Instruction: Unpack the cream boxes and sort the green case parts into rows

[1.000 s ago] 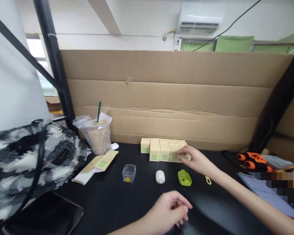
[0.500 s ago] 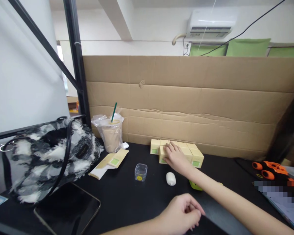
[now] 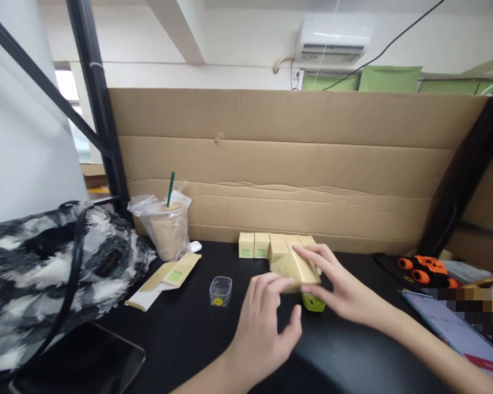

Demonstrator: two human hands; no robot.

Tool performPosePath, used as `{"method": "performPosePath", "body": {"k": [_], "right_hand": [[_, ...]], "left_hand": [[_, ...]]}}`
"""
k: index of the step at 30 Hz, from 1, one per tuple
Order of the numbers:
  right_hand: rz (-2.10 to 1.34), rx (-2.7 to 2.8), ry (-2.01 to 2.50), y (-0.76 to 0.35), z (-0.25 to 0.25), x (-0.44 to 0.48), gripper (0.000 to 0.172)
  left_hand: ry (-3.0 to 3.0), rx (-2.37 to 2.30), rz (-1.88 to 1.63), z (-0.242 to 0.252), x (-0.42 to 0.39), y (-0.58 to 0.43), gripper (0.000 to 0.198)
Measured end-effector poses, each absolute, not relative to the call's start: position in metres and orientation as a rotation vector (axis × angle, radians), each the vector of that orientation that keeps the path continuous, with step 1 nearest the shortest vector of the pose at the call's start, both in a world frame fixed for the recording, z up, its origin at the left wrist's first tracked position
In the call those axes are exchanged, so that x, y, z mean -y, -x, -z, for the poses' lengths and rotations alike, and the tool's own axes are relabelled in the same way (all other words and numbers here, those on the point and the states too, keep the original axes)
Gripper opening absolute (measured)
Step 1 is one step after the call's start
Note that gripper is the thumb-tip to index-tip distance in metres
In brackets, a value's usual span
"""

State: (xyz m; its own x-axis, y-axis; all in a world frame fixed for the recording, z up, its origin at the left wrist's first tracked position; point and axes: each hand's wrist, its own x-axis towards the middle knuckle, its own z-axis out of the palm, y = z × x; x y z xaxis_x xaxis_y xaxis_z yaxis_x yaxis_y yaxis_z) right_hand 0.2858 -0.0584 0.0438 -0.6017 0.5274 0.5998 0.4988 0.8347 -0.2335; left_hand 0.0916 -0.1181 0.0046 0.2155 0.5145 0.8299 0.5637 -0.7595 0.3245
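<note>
A row of small cream boxes with green labels stands at the back of the black table, against the cardboard wall. My right hand grips one cream box, lifted and tilted above the table. My left hand reaches up to the same box, fingers spread, fingertips touching its near end. A green object lies partly hidden under the held box and my right hand.
An iced coffee cup in a plastic bag stands at the left, beside a black-and-white bag. Flattened box blanks, a small clear container, a dark tablet, an orange-black toy and a screen also lie around.
My right hand has lifted a cream box out of the row and pulled it toward me. My left hand rose from the table edge to meet it. The white capsule is now hidden.
</note>
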Motion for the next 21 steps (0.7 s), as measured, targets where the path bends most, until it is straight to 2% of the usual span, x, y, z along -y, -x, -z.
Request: {"method": "performPosePath", "body": {"k": [5,6,11,15,21], "right_hand": [[-0.432,2.408,0.769,-0.311,-0.019,0.097,0.06],[-0.472,2.376,0.789,-0.313,-0.012,0.1,0.06],[-0.488,2.298,0.847,-0.311,0.007,0.11,0.058],[-0.346,2.277,0.866,-0.308,0.01,0.11,0.059],[-0.128,2.107,0.759,-0.313,0.009,0.108,0.049]], "left_hand": [[2.625,1.069,1.387,0.001,0.111,-0.091,0.099],[2.705,1.058,1.329,0.002,0.111,-0.091,0.099],[2.893,0.973,1.161,-0.001,0.116,-0.091,0.065],[2.874,0.985,1.081,-0.005,0.117,-0.091,0.064],[2.764,1.114,1.078,-0.001,0.112,-0.088,0.061]]}}
